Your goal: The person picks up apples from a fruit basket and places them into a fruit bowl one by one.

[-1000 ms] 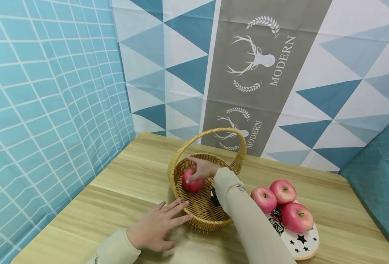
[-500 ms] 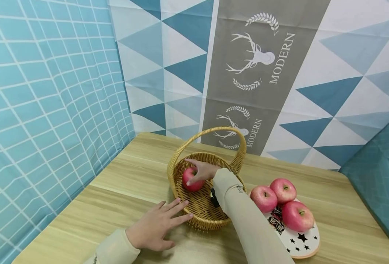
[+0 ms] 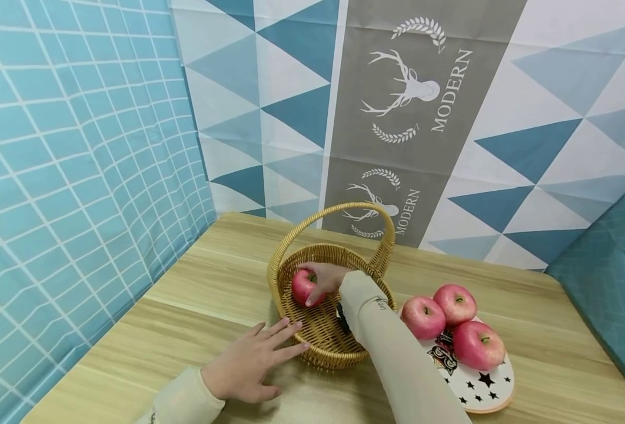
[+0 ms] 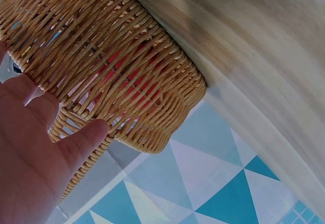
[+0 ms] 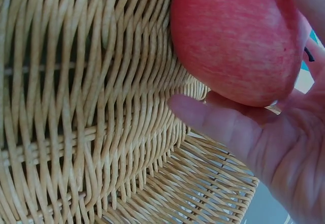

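Observation:
A red apple (image 3: pixel 303 287) lies inside the wicker basket (image 3: pixel 329 357), toward its left side. My right hand (image 3: pixel 325 278) reaches in and holds this apple, fingers over its far side and thumb on the near side. The right wrist view has the apple (image 5: pixel 238 41) close up, with the thumb of the right hand (image 5: pixel 289 137) along it and the woven basket wall (image 5: pixel 91 92) beside it. Spread fingers of my left hand (image 3: pixel 251 365) touch the near left rim of the basket. In the left wrist view, red shows through the weave of the basket (image 4: pixel 111 61).
Right of the basket, three apples (image 3: pixel 456 305) sit on a white board (image 3: pixel 484 391) printed with black stars. The basket's tall handle (image 3: pixel 339 207) arches above the right hand. Patterned cloth (image 3: pixel 296 118) stands behind the wooden table (image 3: pixel 185 312).
My right hand has lowered onto the apple, and its fingers have closed in around it. The left hand keeps its place at the rim. The head view has shifted slightly.

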Tool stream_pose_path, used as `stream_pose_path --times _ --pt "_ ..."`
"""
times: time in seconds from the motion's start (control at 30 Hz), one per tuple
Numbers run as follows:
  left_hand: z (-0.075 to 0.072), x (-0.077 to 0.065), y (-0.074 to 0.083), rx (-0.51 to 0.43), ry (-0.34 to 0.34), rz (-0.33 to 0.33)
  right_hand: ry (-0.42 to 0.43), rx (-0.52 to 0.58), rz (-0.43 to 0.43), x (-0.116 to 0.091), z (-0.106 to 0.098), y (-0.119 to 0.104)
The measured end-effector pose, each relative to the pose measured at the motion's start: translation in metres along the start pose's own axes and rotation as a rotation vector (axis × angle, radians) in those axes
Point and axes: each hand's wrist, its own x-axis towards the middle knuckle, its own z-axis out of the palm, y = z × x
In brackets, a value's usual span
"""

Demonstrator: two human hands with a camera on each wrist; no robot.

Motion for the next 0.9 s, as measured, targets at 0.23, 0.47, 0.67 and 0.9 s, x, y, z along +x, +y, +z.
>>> stream_pose_path --times 0.23,0.47,0.67,0.9 --pt "0.001 0.000 0.001 -0.018 -0.006 -0.011 0.002 -0.046 0.047 -0.001 0.001 -0.002" --pt "0.002 0.000 0.001 -0.027 -0.016 -0.014 0.027 -0.136 -0.011 0.003 -0.002 0.003" --pt "0.003 0.000 0.002 -0.039 -0.022 -0.014 0.031 -0.160 -0.045 0.004 -0.006 0.005" --pt "0.002 -0.002 0.001 -0.049 -0.031 -0.025 0.027 -0.193 -0.044 -0.004 -0.014 -0.004"
